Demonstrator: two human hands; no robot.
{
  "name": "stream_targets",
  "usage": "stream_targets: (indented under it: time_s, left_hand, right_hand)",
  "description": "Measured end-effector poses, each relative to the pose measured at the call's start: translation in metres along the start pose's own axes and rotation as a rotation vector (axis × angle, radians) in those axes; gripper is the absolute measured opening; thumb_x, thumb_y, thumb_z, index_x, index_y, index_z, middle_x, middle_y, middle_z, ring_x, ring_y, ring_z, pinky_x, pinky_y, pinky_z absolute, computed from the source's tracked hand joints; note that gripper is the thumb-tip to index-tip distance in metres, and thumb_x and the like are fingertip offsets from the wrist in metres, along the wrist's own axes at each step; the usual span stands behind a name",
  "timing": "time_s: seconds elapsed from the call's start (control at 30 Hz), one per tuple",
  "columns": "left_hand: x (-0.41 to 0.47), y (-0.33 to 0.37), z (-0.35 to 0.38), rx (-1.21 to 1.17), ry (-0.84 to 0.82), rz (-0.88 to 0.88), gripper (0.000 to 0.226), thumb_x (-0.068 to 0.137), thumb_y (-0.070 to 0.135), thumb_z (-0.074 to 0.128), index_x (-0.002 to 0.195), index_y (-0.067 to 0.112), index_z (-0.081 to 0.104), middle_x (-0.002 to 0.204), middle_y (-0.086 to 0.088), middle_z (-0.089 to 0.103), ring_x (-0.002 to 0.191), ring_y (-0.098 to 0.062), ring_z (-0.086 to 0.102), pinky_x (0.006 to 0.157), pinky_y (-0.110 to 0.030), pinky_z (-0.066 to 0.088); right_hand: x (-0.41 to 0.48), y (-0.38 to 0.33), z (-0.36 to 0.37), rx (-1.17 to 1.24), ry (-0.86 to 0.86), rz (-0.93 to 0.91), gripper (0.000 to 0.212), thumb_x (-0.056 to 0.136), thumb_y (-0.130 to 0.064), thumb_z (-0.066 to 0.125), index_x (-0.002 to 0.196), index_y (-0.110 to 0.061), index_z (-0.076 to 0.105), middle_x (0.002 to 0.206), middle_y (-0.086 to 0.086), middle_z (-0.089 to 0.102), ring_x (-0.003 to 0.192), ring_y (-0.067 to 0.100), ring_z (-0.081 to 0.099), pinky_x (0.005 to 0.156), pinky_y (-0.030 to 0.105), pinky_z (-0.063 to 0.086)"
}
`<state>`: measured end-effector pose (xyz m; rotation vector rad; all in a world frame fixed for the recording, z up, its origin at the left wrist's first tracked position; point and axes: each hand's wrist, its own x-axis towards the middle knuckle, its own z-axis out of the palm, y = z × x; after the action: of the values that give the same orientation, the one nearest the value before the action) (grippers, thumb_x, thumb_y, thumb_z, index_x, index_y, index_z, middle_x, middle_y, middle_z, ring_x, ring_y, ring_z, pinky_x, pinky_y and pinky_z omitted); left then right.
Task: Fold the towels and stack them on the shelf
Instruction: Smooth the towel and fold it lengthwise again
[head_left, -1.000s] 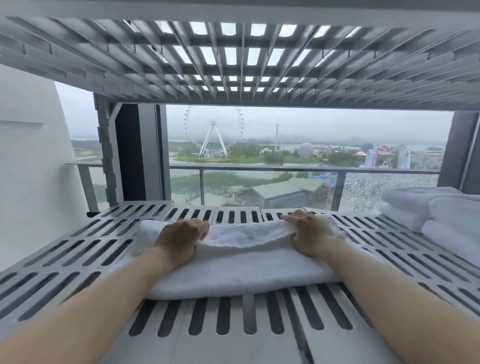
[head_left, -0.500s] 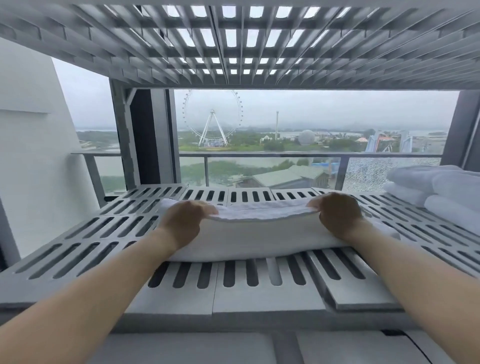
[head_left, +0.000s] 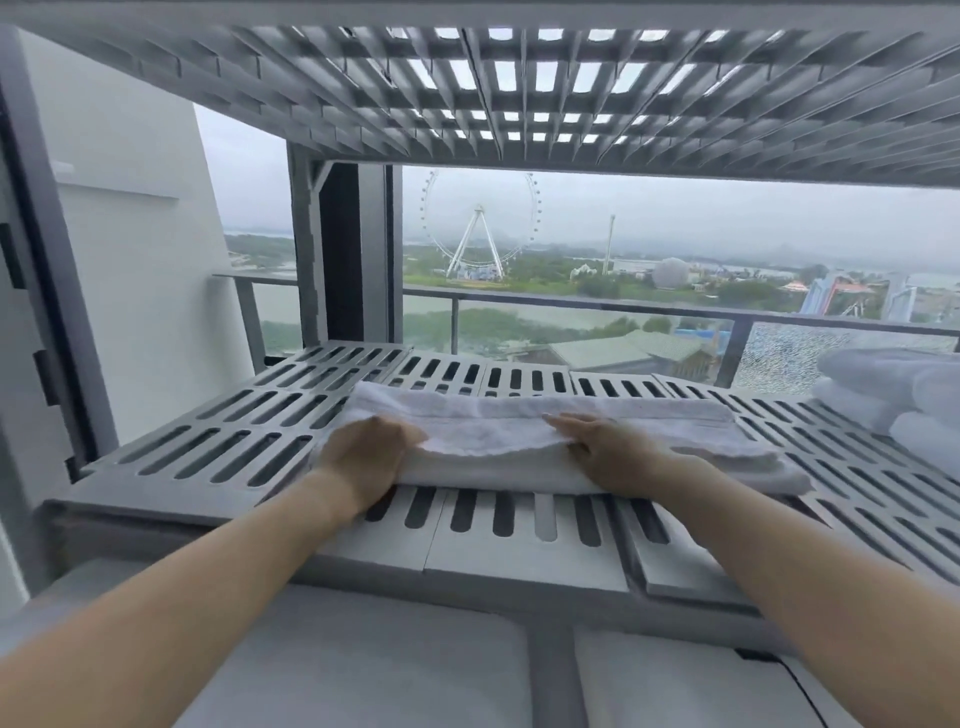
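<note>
A folded white towel (head_left: 519, 431) lies across the middle of the grey slatted shelf (head_left: 218, 447), close to its front edge. My left hand (head_left: 363, 457) sits at the towel's left front corner, its fingers curled into the upper layer of cloth. Near the towel's middle, my right hand (head_left: 608, 447) lies flat on top with its fingers straight and pointing left. The towel's right end sticks out past my right wrist.
More folded white towels (head_left: 904, 405) are stacked at the shelf's right edge. Another slatted shelf (head_left: 519, 104) hangs low overhead. A white wall (head_left: 130, 260) closes the left side, a window with a railing lies behind, and a white surface (head_left: 363, 675) sits below.
Both hands gripped the towel's two ends before. My right hand has since let go, slid left to the middle and flattened on top. The view has pulled back.
</note>
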<state>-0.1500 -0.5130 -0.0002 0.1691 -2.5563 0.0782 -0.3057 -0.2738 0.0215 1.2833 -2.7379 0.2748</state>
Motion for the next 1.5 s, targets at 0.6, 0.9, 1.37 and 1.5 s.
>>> stream_targets:
  time_s: [0.6,0.9,1.37,1.5]
  left_hand:
    - [-0.02,0.006,-0.013,0.133,-0.036,0.175,0.029,0.085,-0.006,0.045,0.104,0.015,0.053,0.105,-0.003,0.054,0.096,-0.016,0.053,0.084,-0.029,0.049]
    - [-0.01,-0.025,-0.013,-0.069,-0.061,-0.024,0.037,0.088,0.004,0.048,0.118,0.023,0.059,0.117,-0.003,0.063,0.103,-0.024,0.06,0.084,-0.036,0.052]
    - [-0.032,-0.069,-0.018,-0.293,0.122,0.1,0.014,0.081,0.012,0.068,0.095,0.012,0.07,0.092,-0.003,0.071,0.079,-0.016,0.064,0.072,-0.017,0.043]
    - [-0.036,-0.069,-0.021,-0.282,0.081,0.214,0.012,0.083,0.018,0.065,0.094,0.014,0.068,0.093,0.001,0.068,0.076,-0.014,0.063,0.069,-0.022,0.052]
  right_hand:
    - [0.006,-0.036,0.028,-0.07,-0.017,-0.161,0.048,0.097,-0.048,0.03,0.143,-0.039,0.024,0.153,-0.01,0.025,0.139,0.013,0.024,0.114,0.04,0.024]
    - [0.024,-0.048,0.027,-0.063,0.004,-0.021,0.042,0.098,-0.033,0.037,0.14,-0.027,0.037,0.151,-0.005,0.031,0.137,0.019,0.03,0.112,0.038,0.027]
    - [0.033,-0.152,0.061,0.063,0.442,-0.136,0.022,0.093,-0.023,0.049,0.102,-0.012,0.065,0.108,0.004,0.068,0.096,0.028,0.063,0.079,0.036,0.049]
    - [0.028,-0.157,0.064,0.061,0.607,-0.116,0.016,0.092,-0.022,0.052,0.088,-0.01,0.062,0.09,0.007,0.068,0.077,0.032,0.062,0.059,0.033,0.043]
